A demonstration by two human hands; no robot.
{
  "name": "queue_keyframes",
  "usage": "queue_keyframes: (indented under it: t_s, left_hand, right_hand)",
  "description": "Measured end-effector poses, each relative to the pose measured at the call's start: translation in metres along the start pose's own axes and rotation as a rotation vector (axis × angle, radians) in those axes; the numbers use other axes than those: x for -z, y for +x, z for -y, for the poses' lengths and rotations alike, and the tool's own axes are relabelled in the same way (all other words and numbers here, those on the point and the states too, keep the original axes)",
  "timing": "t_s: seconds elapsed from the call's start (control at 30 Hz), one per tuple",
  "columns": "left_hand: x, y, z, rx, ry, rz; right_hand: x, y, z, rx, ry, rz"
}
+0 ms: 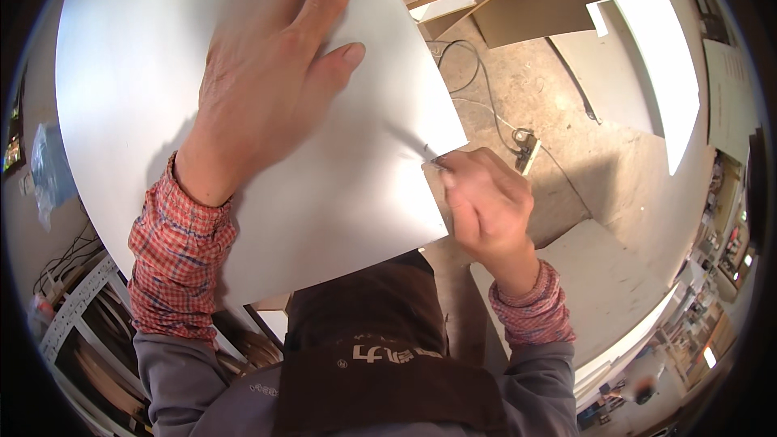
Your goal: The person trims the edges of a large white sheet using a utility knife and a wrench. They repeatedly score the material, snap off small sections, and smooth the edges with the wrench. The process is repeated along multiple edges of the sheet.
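Right grip (488,201) holds a small tool (438,159), long axis pointing forward-left

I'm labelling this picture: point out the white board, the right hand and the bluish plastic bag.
White board (332,218), head view: bare surface.
Right hand (490,201), head view: middle of the hand.
Bluish plastic bag (50,171), head view: its middle.

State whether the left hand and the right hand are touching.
Apart. The head view shows it: the left hand is over the white board, the right hand by its edge, with bare board between.
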State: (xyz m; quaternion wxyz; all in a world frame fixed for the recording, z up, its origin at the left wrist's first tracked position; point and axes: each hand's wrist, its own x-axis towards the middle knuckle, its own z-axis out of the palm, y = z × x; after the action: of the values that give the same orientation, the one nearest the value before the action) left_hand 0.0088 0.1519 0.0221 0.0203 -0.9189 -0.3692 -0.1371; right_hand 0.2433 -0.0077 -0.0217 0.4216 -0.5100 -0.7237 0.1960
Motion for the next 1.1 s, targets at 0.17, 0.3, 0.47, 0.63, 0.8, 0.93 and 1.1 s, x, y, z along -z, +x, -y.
queue_keyframes:
  t_s: [0.17,0.3,0.47,0.63,0.8,0.93,1.1]
  left_hand:
    - [0.001,-0.002,0.0,0.008,-0.007,0.002]
    - [-0.001,-0.002,0.0,0.008,-0.011,0.008]
    - [0.001,-0.004,0.003,0.005,0.005,0.019]
    - [0.007,0.002,-0.005,-0.048,-0.084,0.093]
    - [0.006,-0.005,-0.054,-0.376,-0.306,0.253]
    - [0.025,-0.035,-0.081,-0.714,-0.677,0.397]
    - [0.041,-0.035,-0.061,-0.598,-0.752,0.041]
  right_hand:
    - [0.004,-0.009,0.006,-0.297,0.019,-0.175]
    - [-0.002,0.002,0.005,0.024,-0.039,-0.035]
    - [0.01,0.0,0.004,-0.395,-0.006,-0.124]
    - [0.02,0.004,0.02,-0.488,0.121,-0.136]
    - [0.033,-0.001,0.016,-0.808,0.585,-0.266]
    - [0.054,-0.011,0.027,-1.041,0.961,-0.402]
    - [0.051,-0.007,0.065,-1.225,1.389,-0.218]
